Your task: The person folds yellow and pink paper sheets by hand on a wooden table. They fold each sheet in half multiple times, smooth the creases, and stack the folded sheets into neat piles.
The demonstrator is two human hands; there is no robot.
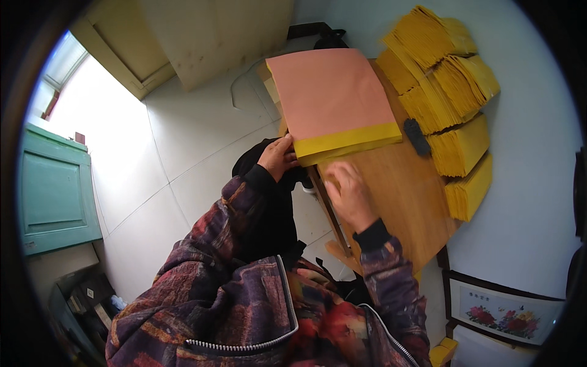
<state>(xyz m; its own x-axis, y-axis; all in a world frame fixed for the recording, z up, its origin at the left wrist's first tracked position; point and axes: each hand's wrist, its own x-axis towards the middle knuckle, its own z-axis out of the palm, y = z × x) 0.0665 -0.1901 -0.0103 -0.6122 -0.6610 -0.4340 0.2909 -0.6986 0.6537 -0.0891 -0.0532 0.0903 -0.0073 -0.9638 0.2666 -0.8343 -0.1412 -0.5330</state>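
Lining up the edge of the yellow paper (348, 139) under a pink sheet (336, 92) seems the step; moving on likely calls for steady support. Both lie just beyond the separated hands: left (278, 158) touching the corner, right (350, 192) blurred, grips unclear. Rightward, the wooden worktop (397, 196) carries yellow bundles (461, 147); leftward, tiled floor (202, 171).

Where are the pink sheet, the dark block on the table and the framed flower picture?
Pink sheet (333, 95), head view: middle of its face.
Dark block (417, 137), head view: middle of its upper side.
Framed flower picture (502, 311), head view: middle of the picture.
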